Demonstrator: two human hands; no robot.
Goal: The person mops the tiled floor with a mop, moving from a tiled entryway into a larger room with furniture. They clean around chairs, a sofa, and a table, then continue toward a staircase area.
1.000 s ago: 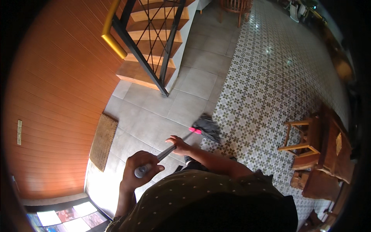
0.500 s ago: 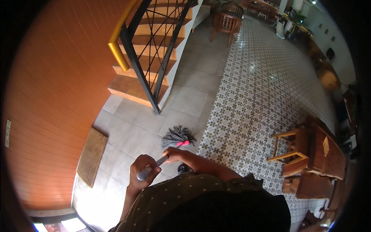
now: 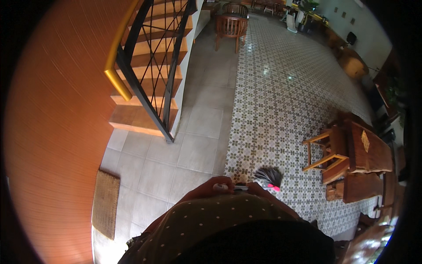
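A mop with dark grey strands [image 3: 268,176] and a pink socket [image 3: 273,188] rests on the patterned tiles, ahead and to the right of my body. My left hand [image 3: 211,185] is closed around the handle near its rounded top end. Further down the pale grey handle [image 3: 241,188], my right hand [image 3: 257,189] grips it, partly hidden by my dotted shirt. Between the right hand and the mop head, the shaft is mostly out of sight.
A staircase [image 3: 140,119] with a black railing and gold handrail rises at the left, beside an orange panelled wall [image 3: 48,132]. A brown doormat [image 3: 105,204] lies along that wall. Wooden furniture [image 3: 369,149] stands at the right, and a wooden chair [image 3: 231,27] at the far end.
The mop head has swung right, from the plain grey tiles onto the patterned ones. Both hands moved right with the handle, closer to my body. The view has shifted too.
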